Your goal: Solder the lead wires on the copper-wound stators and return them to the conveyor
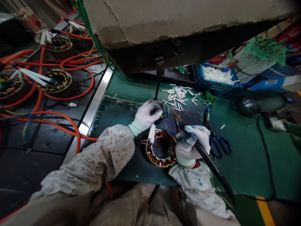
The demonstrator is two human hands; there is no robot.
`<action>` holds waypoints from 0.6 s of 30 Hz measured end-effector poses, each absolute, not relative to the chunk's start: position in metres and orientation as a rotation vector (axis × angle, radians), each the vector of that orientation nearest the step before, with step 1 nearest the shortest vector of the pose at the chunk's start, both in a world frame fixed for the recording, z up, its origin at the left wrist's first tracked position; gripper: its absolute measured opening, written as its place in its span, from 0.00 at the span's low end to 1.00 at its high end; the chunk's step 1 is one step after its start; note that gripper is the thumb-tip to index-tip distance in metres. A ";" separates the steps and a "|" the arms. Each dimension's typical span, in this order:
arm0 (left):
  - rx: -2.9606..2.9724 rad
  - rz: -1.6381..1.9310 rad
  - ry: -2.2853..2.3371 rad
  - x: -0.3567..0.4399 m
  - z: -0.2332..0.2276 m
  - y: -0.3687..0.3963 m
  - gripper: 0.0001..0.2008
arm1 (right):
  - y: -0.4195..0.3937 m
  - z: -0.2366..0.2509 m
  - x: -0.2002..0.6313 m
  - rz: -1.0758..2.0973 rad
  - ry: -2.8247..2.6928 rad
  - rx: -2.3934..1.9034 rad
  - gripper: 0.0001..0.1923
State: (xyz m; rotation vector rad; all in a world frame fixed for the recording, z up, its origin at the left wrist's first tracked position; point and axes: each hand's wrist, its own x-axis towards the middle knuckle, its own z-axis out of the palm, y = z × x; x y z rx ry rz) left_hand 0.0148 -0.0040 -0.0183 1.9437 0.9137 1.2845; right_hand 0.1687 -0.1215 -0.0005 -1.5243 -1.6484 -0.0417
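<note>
A motor stator (161,148), ring-shaped with copper windings, lies on the green bench in front of me, white sleeves standing at its upper left. Beyond it, my left hand (148,114), in a white glove, is closed with thumb and fingers pinching thin coloured wire ends. My right hand (194,142), gloved and stained blue, wraps around what looks like a soldering iron (207,155), its thick black rear end running to the lower right. The iron's front end points toward the wires by my left hand. Its exact tip is hard to make out.
Loose white sleeve pieces (180,96) lie past my hands, near a blue bin (217,78) of more. Blue-handled pliers (219,146) rest at right. A large box (188,23) overhangs the bench. Several stators (57,83) and orange cables (68,117) occupy the left side.
</note>
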 end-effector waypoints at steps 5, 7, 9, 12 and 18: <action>1.971 1.295 0.895 0.014 -0.018 -0.003 0.03 | -0.105 0.004 0.163 -0.010 -1.569 -1.561 0.17; 1.975 1.279 0.921 0.014 -0.018 -0.003 0.02 | -0.097 0.002 0.163 -0.026 -1.521 -1.580 0.17; 1.967 1.261 0.953 0.014 -0.017 -0.003 0.02 | -0.092 -0.001 0.162 -0.054 -1.493 -1.577 0.17; 1.949 1.240 0.973 0.014 -0.017 -0.002 0.02 | -0.086 -0.005 0.161 -0.046 -1.519 -1.542 0.17; 1.889 1.272 0.917 0.016 -0.020 0.004 0.06 | -0.083 -0.004 0.156 -0.047 -1.583 -1.595 0.16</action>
